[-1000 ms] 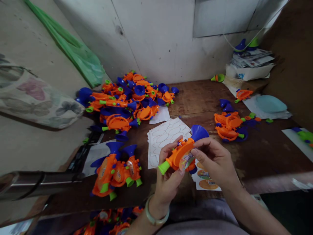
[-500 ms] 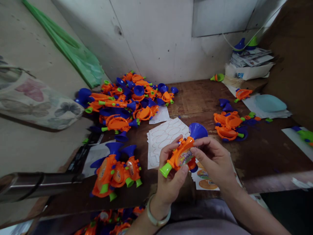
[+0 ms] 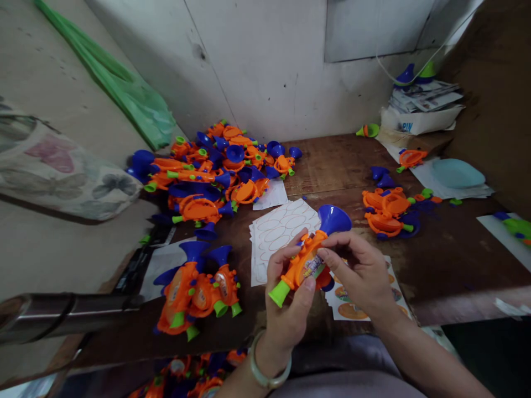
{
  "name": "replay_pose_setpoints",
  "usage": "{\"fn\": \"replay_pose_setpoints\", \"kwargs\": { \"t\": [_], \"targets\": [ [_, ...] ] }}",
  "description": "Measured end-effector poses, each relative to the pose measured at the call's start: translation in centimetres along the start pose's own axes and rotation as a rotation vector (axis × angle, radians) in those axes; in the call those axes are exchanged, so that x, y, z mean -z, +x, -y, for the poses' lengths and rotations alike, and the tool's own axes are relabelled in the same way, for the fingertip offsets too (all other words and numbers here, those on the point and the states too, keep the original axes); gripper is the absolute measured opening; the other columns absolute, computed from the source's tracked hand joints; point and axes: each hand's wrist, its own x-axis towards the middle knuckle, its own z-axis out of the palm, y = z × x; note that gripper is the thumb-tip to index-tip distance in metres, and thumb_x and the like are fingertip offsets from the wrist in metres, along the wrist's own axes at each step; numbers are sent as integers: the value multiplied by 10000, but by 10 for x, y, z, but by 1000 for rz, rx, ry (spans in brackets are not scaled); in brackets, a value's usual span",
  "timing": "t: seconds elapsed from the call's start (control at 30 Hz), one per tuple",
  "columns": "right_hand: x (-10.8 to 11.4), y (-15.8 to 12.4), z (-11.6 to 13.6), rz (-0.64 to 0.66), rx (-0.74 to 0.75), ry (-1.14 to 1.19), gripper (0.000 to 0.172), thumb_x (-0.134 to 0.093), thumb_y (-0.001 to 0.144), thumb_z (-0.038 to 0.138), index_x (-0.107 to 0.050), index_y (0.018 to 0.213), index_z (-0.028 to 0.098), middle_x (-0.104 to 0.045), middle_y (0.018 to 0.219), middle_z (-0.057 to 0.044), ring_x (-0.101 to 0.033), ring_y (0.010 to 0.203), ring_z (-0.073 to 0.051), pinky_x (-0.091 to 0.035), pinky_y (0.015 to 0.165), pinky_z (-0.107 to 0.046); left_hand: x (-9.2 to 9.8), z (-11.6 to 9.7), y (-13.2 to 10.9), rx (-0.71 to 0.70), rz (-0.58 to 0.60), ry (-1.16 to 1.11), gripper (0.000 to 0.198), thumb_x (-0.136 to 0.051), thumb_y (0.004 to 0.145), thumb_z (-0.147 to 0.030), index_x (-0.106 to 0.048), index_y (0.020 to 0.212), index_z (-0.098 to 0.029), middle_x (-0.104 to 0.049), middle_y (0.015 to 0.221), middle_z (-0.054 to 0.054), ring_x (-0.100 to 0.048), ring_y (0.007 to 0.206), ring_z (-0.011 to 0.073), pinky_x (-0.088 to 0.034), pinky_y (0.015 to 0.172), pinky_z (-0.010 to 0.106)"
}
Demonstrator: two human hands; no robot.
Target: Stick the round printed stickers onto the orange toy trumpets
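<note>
An orange toy trumpet [image 3: 305,268] with a blue bell and a green mouthpiece is tilted in front of me, bell pointing away. My left hand [image 3: 288,304] wraps round its body, thumb on the near side beside the mouthpiece. The fingers and thumb of my right hand [image 3: 359,268] close on the trumpet's side below the bell, at the edge of an oval printed sticker [image 3: 314,266] on the body. That sticker is partly covered by my right thumb. Below my right hand lies a sheet of oval stickers [image 3: 352,311], partly hidden by the hand.
Used sticker sheets [image 3: 271,232] with oval outlines lie ahead. A big heap of toy trumpets [image 3: 203,210] stands back left, and several stickered trumpets [image 3: 199,290] lie nearer. More trumpets [image 3: 388,207] sit at right. A steel cylinder [image 3: 62,315] juts in at left.
The trumpet has turned slightly in my left hand. My right thumb has shifted a little left and down along the sticker. More of the sticker sheet shows beneath my right hand.
</note>
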Motion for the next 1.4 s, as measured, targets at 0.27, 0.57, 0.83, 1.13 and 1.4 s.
{"fn": "replay_pose_setpoints", "kwargs": {
  "t": [0.27, 0.57, 0.83, 1.13, 1.4],
  "targets": [
    [30, 16, -30, -270, 288, -627, 705, -750, 998, 484, -453, 1586, 234, -623, 1433, -207, -697, 1112, -313, -645, 881, -492, 18, -23, -4, -116, -7, 248, 329, -691, 1040, -216, -674, 1350, -326, -669, 1580, 94, -697, 1401, 313, -636, 1102, 483],
    [119, -82, -90, 684, 241, -1019, 594, -775, 858, 200, -683, 1433, 319, -748, 1374, -123, -698, 1269, -360, -604, 999, -504, 171, -63, -4, -366, 151, 1490, 850, -656, 931, -14, -498, 1646, -446, -371, 1809, -25, -265, 1697, 415, -278, 1366, 696],
    [165, -124, -147, 717, 601, -1136, 864, -580, 644, -8, -731, 1418, 346, -842, 1249, -55, -812, 1103, -309, -692, 814, -374, 191, -75, -10, 31, 448, 1831, 762, -576, 913, -70, -561, 1634, -314, -313, 1823, 137, -120, 1703, 501, -212, 1269, 853],
    [179, -102, -130, 655, 293, -903, 547, -438, 916, 55, -868, 1085, 348, -892, 1049, -19, -875, 878, -242, -718, 719, -266, 172, -74, -13, 79, 435, 1676, 730, -554, 875, -49, -620, 1578, -235, -412, 1771, 165, -143, 1686, 520, -192, 1240, 888],
    [153, -56, -75, 344, 547, -701, 344, -573, 1040, 197, -858, 1118, 373, -891, 1042, 1, -860, 949, -220, -695, 898, -307, 78, -15, -10, 442, 70, 484, 544, -605, 1058, -613, -708, 1417, -218, -793, 1361, 186, -796, 1209, 313, -647, 1016, 463]
  ]
}}
